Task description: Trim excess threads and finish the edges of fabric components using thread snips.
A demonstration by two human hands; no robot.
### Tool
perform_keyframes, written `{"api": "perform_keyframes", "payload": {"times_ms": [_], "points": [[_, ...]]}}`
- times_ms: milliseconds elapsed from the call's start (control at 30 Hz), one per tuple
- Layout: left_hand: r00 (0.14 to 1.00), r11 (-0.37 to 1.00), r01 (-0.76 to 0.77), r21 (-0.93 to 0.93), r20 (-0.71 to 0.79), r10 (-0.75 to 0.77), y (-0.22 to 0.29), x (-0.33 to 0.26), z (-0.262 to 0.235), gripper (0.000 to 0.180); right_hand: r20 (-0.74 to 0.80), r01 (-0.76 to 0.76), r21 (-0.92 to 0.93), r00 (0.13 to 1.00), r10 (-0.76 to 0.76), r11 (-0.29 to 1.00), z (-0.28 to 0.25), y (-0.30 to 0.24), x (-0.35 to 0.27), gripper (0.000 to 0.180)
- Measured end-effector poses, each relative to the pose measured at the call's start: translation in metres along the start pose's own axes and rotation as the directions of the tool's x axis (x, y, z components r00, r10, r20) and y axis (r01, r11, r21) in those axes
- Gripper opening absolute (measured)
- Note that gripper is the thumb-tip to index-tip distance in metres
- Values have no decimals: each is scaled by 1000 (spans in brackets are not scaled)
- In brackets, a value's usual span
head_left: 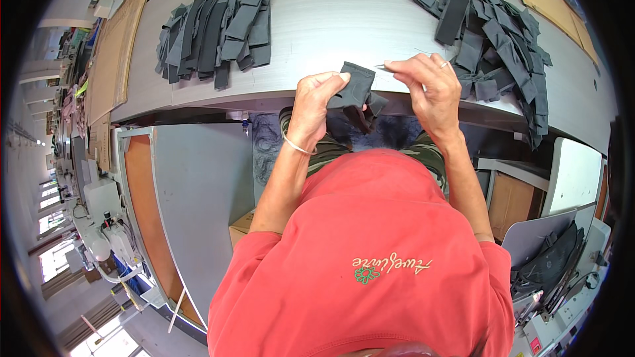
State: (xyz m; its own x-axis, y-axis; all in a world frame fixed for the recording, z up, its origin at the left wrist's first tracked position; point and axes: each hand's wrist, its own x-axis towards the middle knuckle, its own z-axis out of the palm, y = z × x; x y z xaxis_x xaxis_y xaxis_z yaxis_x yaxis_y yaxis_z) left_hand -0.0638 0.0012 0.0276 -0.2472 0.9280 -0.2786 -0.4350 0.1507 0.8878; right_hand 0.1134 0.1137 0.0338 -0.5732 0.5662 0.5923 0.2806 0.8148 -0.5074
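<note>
My left hand (314, 102) is closed on a dark grey fabric strip (357, 84), with the thumb flat on its near corner. The strip's stitched end points up and the rest folds down in front of the table edge. To its right, my right hand (430, 86) is closed in a pinch on a thin, pointed tool (380, 66). The tip points left toward the fabric, a small gap away from it. Most of the tool is hidden by my fingers, so its exact kind cannot be made out.
Dark fabric strips lie in a layered row (215, 36) on the left of the pale table (331, 0). A looser heap of strips (496, 39) at the right hangs over the front edge. Cardboard (119, 46) stands along the left side. Below are a grey cabinet panel (198, 185) and a white board (572, 178).
</note>
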Motion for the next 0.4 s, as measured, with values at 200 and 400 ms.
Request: {"api": "perform_keyframes", "payload": {"times_ms": [200,400], "points": [[901,891,-434,135,58,430,21,-16,25,29,30,-356,558,912,410,750,-11,-6,3,21],[923,906,-377,193,-1,384,-21,7,-13,22,218,-417,513,908,357,750,-2,-6,-7,22]]}}
